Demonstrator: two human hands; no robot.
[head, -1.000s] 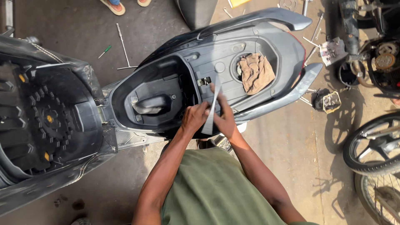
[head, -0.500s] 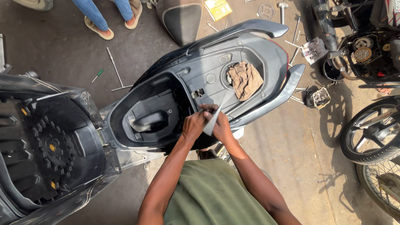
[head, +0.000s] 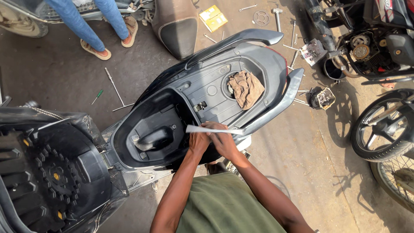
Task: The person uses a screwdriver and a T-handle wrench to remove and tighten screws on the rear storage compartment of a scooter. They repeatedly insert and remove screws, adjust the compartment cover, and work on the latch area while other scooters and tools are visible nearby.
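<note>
Left hand (head: 199,141) and right hand (head: 222,140), touching, both grip a white strip (head: 213,129) over the open scooter (head: 207,92) edge.

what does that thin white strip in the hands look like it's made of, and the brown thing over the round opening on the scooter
The thin white strip looks like paper or thin plastic: flat, matte, sharp-edged, though I cannot tell which. The crumpled brown rag seems to be woven cloth, soft and dull, with folds and creases.

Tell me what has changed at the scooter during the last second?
The flat white strip, held by both the left hand and the right hand, turned from nearly upright to lying crosswise. Both hands kept their grip; the brown rag stayed on the scooter body.
</note>
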